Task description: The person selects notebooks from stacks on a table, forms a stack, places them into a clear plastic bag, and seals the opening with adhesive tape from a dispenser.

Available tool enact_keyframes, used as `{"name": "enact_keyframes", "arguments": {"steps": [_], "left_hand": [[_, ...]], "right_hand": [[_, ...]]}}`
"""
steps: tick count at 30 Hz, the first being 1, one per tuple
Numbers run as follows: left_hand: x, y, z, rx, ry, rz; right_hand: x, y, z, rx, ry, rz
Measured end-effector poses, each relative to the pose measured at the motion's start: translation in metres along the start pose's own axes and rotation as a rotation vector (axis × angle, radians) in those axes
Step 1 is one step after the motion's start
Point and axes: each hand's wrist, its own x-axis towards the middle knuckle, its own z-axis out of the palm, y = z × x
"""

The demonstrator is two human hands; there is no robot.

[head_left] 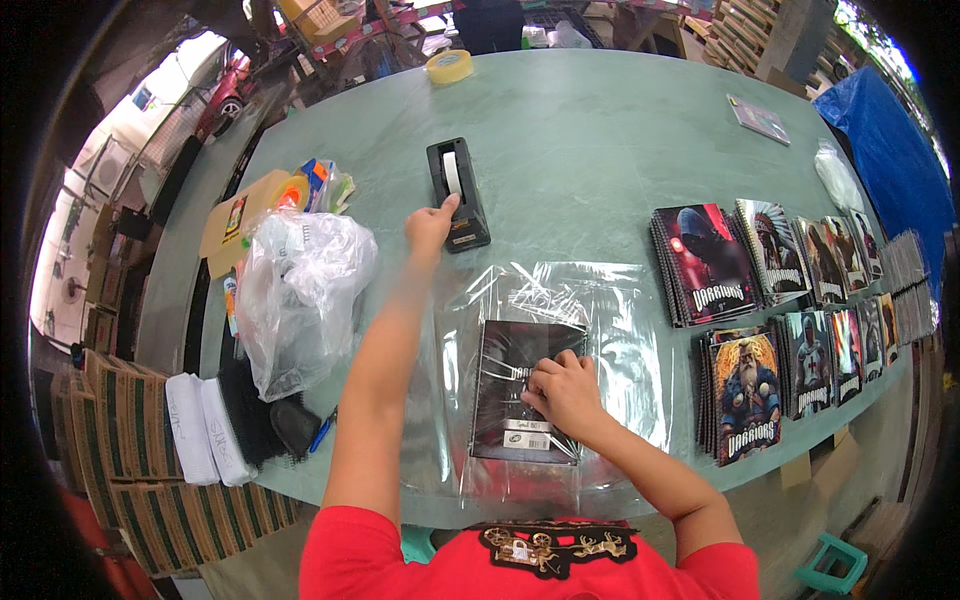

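A black tape dispenser point(468, 222) with a roll of clear tape stands on the table ahead of me. My left hand point(430, 226) is at its left side, fingers curled, one digit reaching over its edge to the roll. Nearer to me a dark notebook point(500, 385) lies under clear plastic film point(630, 350), with a white barcode label at its lower part. My right hand point(565, 395) rests on the notebook's right side, its fingers bent and closed on the wrinkled film. What lies beneath its fingertips is hidden.
Several spiral notebooks point(745, 395) with picture covers stand in two rows on the right. A crumpled clear plastic bag point(305, 290) lies on the left, beside a cardboard piece point(235, 225). A wide tape roll point(449, 67) sits at the far edge; a blue pen point(322, 432) lies at lower left.
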Motion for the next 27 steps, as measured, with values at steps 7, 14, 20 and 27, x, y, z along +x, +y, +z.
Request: {"name": "enact_keyframes", "arguments": {"steps": [7,14,20,27], "left_hand": [[-0.040,0.028,0.003,-0.422,-0.042,0.086],[-0.046,-0.014,-0.037,0.563,-0.493,0.399],[-0.192,0.043,-0.032,0.488,-1.185,0.620],[-0.206,0.023,-0.023,0.655,-0.722,0.624]], "right_hand": [[-0.015,0.015,-0.006,0.002,-0.068,0.153],[-0.007,0.020,-0.002,0.255,-0.144,0.237],[-0.011,0.028,0.007,0.283,-0.089,0.219],[-0.020,0.032,0.005,0.259,0.103,0.185]]}}
